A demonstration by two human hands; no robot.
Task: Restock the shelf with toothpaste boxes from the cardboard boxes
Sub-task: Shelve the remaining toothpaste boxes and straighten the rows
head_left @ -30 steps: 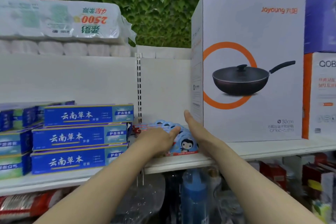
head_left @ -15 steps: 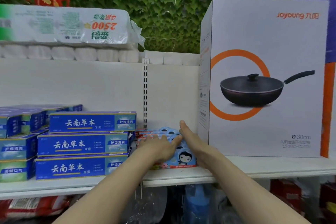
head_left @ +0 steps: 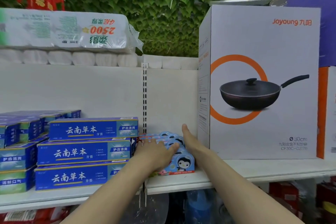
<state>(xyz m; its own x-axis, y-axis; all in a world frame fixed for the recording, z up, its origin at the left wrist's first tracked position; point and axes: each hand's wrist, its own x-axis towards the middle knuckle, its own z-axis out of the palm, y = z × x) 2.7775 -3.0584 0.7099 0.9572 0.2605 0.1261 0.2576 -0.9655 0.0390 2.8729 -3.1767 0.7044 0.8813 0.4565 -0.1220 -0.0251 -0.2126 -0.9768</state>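
A row of small children's toothpaste boxes [head_left: 183, 164] with a penguin cartoon stands on the white shelf [head_left: 254, 169], between a stack of blue toothpaste boxes [head_left: 85, 152] and a big pan carton. My left hand [head_left: 156, 152] rests palm-down on top of the row, fingers spread over the box tops. My right hand [head_left: 190, 140] lies flat with straight fingers against the right side of the row, thumb up, close to the carton. No cardboard supply box is in view.
The white Joyoung pan carton [head_left: 261, 82] stands right beside my right hand. More blue boxes [head_left: 16, 151] fill the shelf's left end. Packs of paper rolls [head_left: 63, 36] lie on the top shelf. Bottles and red packs sit on the shelf below.
The view has drawn closer to the shelf. Both hands stay on the row of children's toothpaste boxes, my right hand reaching slightly deeper along its side.
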